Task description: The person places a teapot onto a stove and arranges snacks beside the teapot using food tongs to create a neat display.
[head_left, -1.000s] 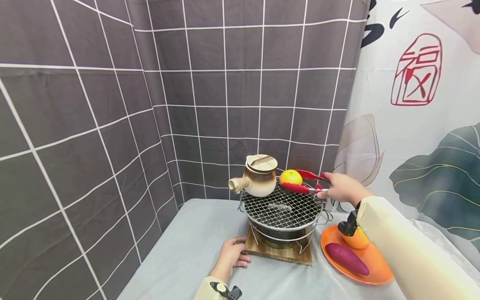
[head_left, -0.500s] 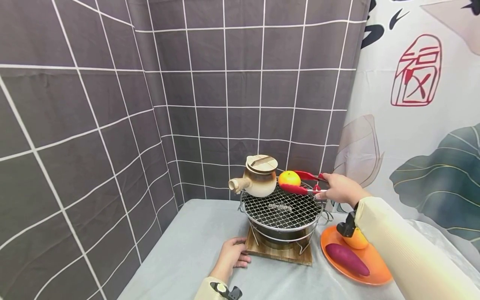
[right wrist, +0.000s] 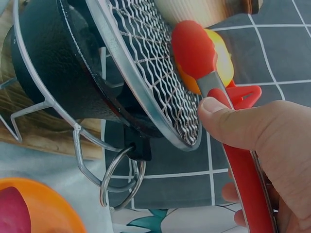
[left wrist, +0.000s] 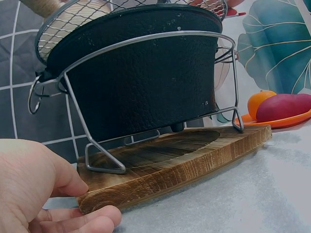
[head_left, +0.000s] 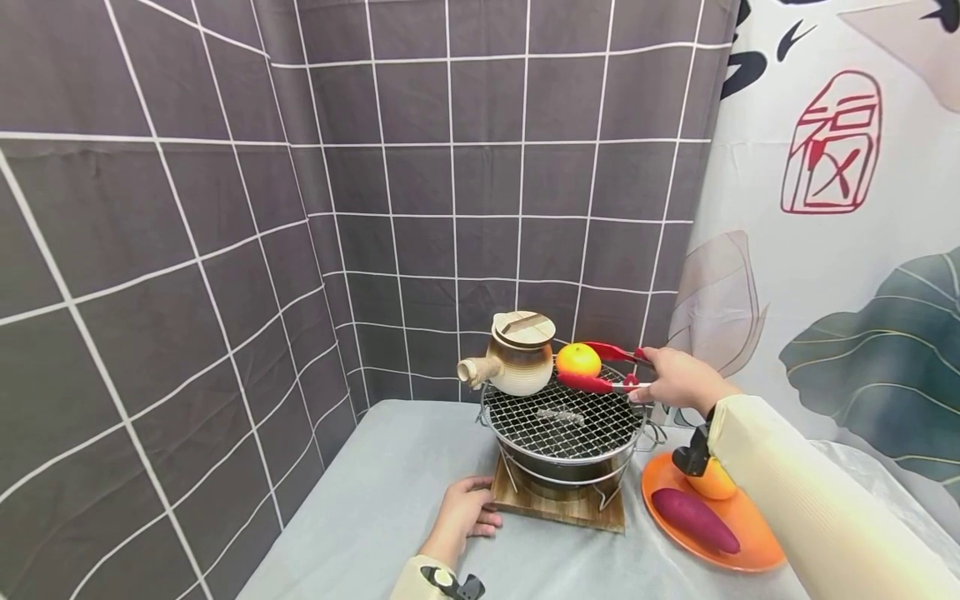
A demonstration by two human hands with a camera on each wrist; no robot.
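My right hand (head_left: 684, 381) grips red-tipped tongs (right wrist: 245, 174), whose jaws stand on either side of a tangerine (head_left: 578, 360) at the back of the round wire grill (head_left: 558, 429). In the head view, the nearer tong tip looks slightly apart from the fruit. Left of the tangerine, a lidded clay pot (head_left: 522, 362) with a side handle rests on the grill. The black stove (left wrist: 141, 82) stands in a wire frame on a wooden board (left wrist: 194, 165). My left hand (head_left: 459, 518) holds the board's front left corner between thumb and fingers.
An orange plate (head_left: 757, 533) lies right of the stove, bearing a purple sweet potato (head_left: 694, 519) and another orange fruit (head_left: 712, 481), partly hidden by my right wrist. Dark gridded cloth (head_left: 480, 183) hangs behind. Metal rings (right wrist: 121, 184) hang at the stove's side.
The tongs and tangerine have shifted slightly left and down onto the grill. The tong jaws have since spread, the nearer one dropping away from the fruit. My left hand stays on the board.
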